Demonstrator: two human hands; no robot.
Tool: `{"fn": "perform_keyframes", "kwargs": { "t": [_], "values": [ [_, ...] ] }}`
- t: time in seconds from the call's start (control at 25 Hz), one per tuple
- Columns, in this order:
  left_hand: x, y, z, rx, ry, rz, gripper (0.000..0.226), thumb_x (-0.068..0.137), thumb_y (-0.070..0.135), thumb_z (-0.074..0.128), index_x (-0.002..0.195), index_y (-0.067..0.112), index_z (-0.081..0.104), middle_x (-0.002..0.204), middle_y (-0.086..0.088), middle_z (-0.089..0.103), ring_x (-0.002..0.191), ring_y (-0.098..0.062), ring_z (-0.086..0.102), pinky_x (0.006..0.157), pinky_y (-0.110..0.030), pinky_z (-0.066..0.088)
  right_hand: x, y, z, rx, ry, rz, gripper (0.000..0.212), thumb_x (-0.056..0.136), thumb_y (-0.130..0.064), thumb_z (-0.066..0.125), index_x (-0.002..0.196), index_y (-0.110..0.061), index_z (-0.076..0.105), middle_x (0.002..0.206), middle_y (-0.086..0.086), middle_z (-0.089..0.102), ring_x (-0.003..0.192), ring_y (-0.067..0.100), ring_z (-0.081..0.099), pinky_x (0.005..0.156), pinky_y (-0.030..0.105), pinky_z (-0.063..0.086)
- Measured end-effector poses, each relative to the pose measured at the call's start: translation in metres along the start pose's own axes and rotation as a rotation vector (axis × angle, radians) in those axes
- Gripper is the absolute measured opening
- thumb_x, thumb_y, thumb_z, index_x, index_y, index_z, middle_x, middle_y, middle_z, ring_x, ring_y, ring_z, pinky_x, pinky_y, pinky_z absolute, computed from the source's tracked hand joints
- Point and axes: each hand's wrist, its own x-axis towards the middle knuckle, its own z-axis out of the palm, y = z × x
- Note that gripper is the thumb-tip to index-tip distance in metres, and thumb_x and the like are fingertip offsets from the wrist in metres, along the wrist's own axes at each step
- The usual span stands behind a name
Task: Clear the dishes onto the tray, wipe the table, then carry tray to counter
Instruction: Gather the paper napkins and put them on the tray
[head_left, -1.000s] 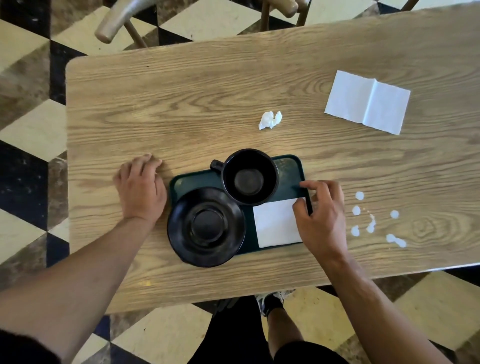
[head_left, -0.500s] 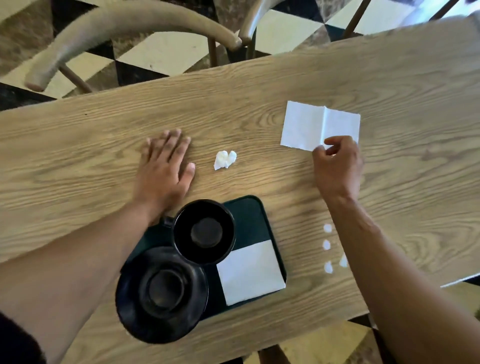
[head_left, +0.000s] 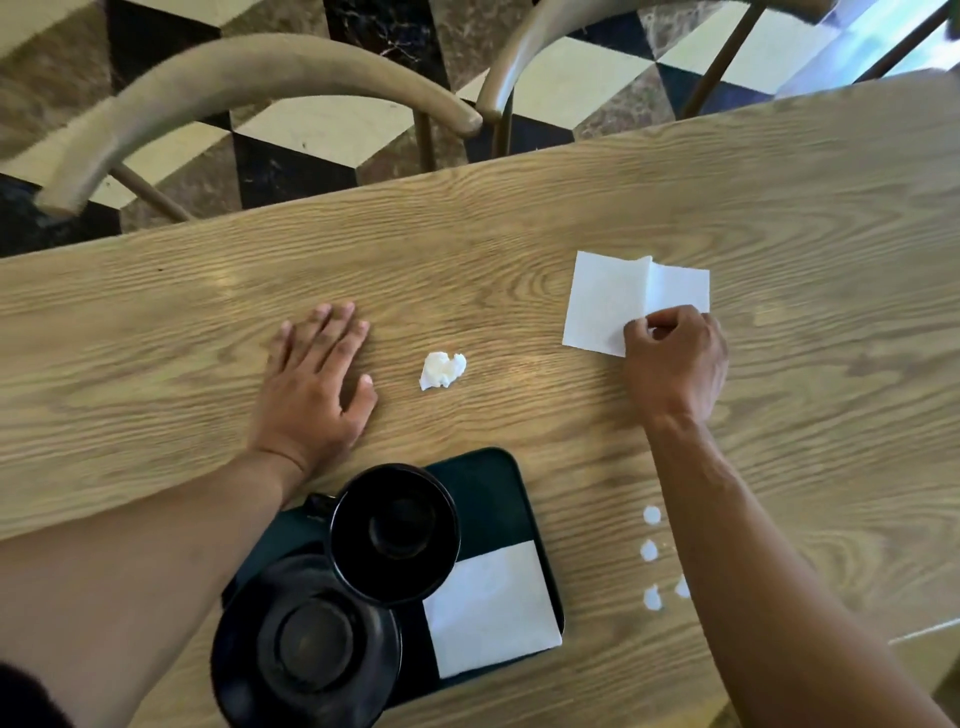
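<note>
A dark green tray (head_left: 493, 493) sits near the front edge of the wooden table (head_left: 156, 322). It carries a black cup (head_left: 395, 532), a black saucer (head_left: 306, 644) that hangs over its left rim, and a white napkin (head_left: 491, 605). Farther back on the right lies a folded white napkin (head_left: 608, 296); my right hand (head_left: 675, 364) pinches its near edge, which lifts at the fold. My left hand (head_left: 311, 384) rests flat on the table, fingers spread, just left of a crumpled white paper ball (head_left: 441, 370).
Several small white spots (head_left: 650, 551) dot the table right of the tray, beside my right forearm. Two wooden chairs (head_left: 249, 78) stand behind the table's far edge on a checkered floor. The table's right front corner (head_left: 924, 629) is close to my right arm.
My right hand left the tray's edge, reached back to the folded napkin and pinched it. My left hand slid from beside the tray to flat beside the paper ball. The view tilted forward.
</note>
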Motion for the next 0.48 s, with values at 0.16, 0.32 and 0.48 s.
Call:
{"fn": "perform_keyframes", "kwargs": {
  "t": [0.16, 0.32, 0.48],
  "values": [
    [-0.001, -0.001, -0.001, 0.0, -0.008, -0.001, 0.065, 0.095, 0.039, 0.04, 0.153, 0.01, 0.045, 0.166, -0.007, 0.035, 0.157, -0.026, 0.025, 0.127, -0.056, 0.014, -0.022, 0.0, -0.015, 0.156, 0.05, -0.103, 0.009, 0.08, -0.028, 0.062, 0.088, -0.024, 0.063, 0.097, -0.012, 0.057, 0.1, 0.016, 0.058, 0.088, 0.027, 0.041],
    [0.0, 0.0, -0.003, -0.019, -0.037, -0.023, 0.065, 0.096, 0.04, 0.039, 0.156, 0.013, 0.042, 0.168, -0.004, 0.03, 0.159, -0.022, 0.018, 0.128, -0.054, 0.01, -0.053, -0.002, -0.039, 0.399, -0.027, -0.139, 0.012, 0.079, -0.016, 0.065, 0.085, -0.025, 0.061, 0.092, -0.012, 0.072, 0.09, 0.007, 0.067, 0.081, 0.023, 0.047],
    [-0.001, 0.0, -0.002, -0.032, -0.012, -0.023, 0.064, 0.096, 0.04, 0.04, 0.154, 0.013, 0.044, 0.167, -0.005, 0.033, 0.158, -0.024, 0.023, 0.128, -0.055, 0.012, -0.087, -0.001, -0.073, 0.698, -0.238, -0.105, 0.027, 0.088, -0.001, 0.07, 0.086, -0.027, 0.064, 0.083, -0.012, 0.071, 0.074, 0.004, 0.064, 0.067, 0.018, 0.05]
  ]
}}
